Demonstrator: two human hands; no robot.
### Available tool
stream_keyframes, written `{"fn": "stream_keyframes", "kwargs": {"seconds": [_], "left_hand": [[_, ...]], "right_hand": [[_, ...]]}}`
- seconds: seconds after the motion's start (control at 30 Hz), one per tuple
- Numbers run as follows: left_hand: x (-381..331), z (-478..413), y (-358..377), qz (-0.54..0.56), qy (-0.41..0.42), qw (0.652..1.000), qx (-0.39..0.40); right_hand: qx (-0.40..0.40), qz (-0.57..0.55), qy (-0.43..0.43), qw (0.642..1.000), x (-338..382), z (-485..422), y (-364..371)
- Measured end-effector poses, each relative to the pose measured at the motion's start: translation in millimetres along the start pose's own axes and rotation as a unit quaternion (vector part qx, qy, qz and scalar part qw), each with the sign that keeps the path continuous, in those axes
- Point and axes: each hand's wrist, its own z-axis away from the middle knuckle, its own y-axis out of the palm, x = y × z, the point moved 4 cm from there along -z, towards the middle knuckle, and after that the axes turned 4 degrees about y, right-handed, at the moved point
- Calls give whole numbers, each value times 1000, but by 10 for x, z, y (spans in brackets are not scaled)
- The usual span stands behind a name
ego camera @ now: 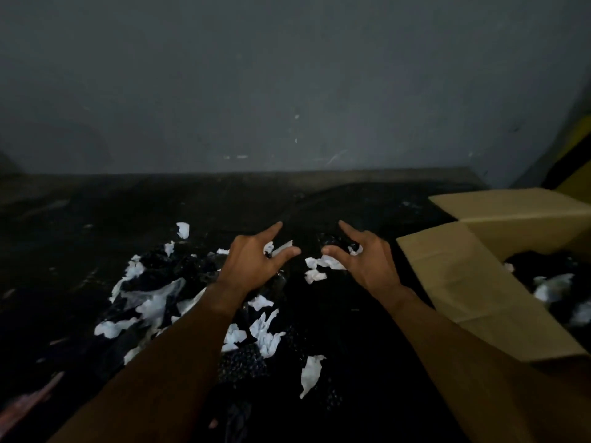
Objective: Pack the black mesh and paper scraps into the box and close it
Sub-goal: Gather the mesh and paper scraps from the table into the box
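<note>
At centre and lower left of the frame, black mesh [243, 362] and paper scraps [153, 302] lie strewn on the dark worktop [80, 219]. Left hand [252, 260] and right hand [367, 260] hover above, each grip released, empty. Recommended: rake scraps inward, gather mesh beneath, lift together toward the open box [463, 282] at right.

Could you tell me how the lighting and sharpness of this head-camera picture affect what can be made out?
Head view: dim light; the black mesh merges into the dark surface, white paper scraps stand out; the box and both open hands, left hand and right hand, read clearly; edges soft, wide-angle bending at the corners.
</note>
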Motion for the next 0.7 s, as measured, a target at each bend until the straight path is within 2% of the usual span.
{"fn": "stream_keyframes", "kwargs": {"seconds": [0.33, 0.47, 0.7], "left_hand": [[-862, 238, -43, 57, 77, 995, 9], [-1410, 144, 64, 67, 114, 991, 13], [-2555, -172, 492, 95, 181, 979, 22]], "right_hand": [[-67, 55, 26, 996, 61, 806, -1004], [-123, 36, 25, 991, -23, 996, -1523], [-197, 78, 35, 977, -535, 1069, -2490]]}}
